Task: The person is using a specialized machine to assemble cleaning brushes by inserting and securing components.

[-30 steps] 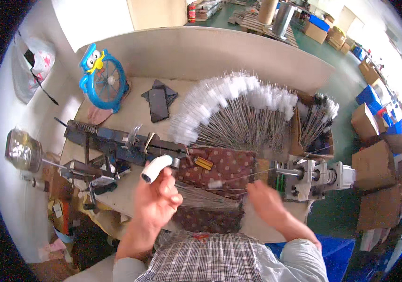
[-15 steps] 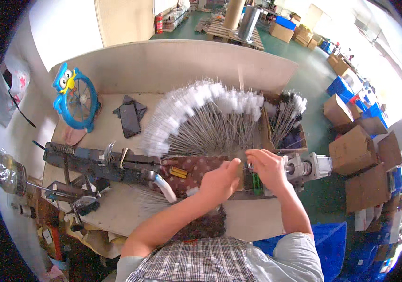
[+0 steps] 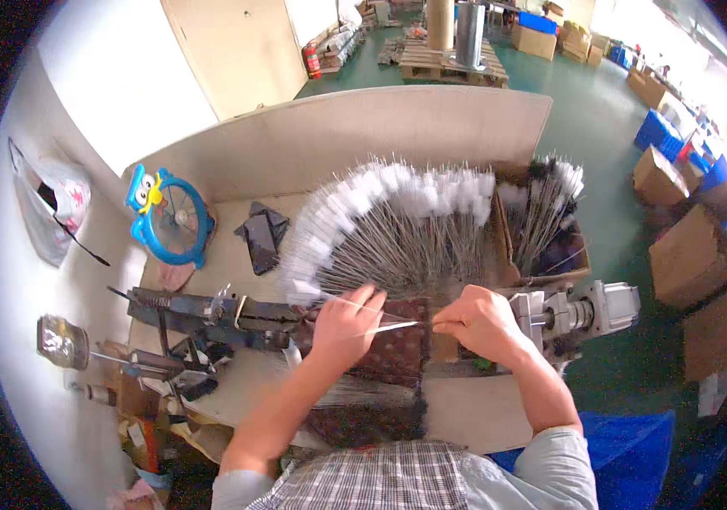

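Note:
My left hand [image 3: 348, 330] is over the brown dotted cloth [image 3: 397, 353], fingers curled and slightly blurred. From it a thin white strand [image 3: 397, 325] stretches toward my right hand [image 3: 475, 327], its exact kind unclear. The right fingertips are pinched together at the left end of the machine's metal head [image 3: 535, 313]; what is between them is too small to make out. Just beyond my hands fans a large pile of thin wire-stemmed brushes [image 3: 414, 221] with white bristle heads. A bundle of loose thin wires [image 3: 372, 391] lies on the near side of the cloth.
A carton [image 3: 508, 242] of dark and white brushes stands at the right back. The machine's black rail [image 3: 185, 314] runs leftward. A phone [image 3: 261, 242] and a blue bird-shaped fan [image 3: 172, 217] are farther left. A low board [image 3: 363, 127] edges the table; a blue bin [image 3: 627, 450] sits lower right.
My left hand has moved left, away from the right hand, and a white strand now shows between them. The right hand's fingers have drawn into a pinch. The whole view has shifted slightly.

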A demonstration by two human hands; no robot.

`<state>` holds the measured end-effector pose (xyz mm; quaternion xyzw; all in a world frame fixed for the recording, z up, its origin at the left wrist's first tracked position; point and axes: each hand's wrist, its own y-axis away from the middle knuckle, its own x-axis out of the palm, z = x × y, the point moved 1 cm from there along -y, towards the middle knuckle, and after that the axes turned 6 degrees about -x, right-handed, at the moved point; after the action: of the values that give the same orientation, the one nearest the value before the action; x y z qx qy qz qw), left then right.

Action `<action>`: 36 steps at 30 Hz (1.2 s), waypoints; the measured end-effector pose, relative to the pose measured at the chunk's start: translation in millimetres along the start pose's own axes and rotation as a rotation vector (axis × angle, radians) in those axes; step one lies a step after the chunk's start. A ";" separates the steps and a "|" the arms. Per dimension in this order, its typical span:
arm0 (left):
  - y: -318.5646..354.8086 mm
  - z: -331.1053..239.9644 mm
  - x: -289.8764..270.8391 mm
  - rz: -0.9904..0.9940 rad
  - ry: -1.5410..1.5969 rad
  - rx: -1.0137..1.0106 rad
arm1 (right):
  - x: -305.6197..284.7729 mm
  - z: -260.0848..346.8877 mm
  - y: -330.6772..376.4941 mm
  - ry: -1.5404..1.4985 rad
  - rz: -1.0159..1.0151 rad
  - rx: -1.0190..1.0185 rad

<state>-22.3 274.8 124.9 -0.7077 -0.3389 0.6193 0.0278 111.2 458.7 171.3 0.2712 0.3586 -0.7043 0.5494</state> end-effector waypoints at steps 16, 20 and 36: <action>143.7 51.3 -34.2 -0.227 2.216 -1.625 | 134.6 89.4 -95.3 0.049 -0.013 -0.455; 130.9 53.3 -54.3 -0.317 2.248 -1.182 | 138.0 90.0 -95.3 0.065 0.002 -0.420; 103.0 23.4 -10.9 -0.094 1.418 -1.125 | 91.5 68.7 -34.8 -0.012 -0.134 -0.490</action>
<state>2.6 181.2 81.5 -0.8177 -0.5234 -0.2205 -0.0945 55.5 355.4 148.4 0.1013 0.5324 -0.6330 0.5529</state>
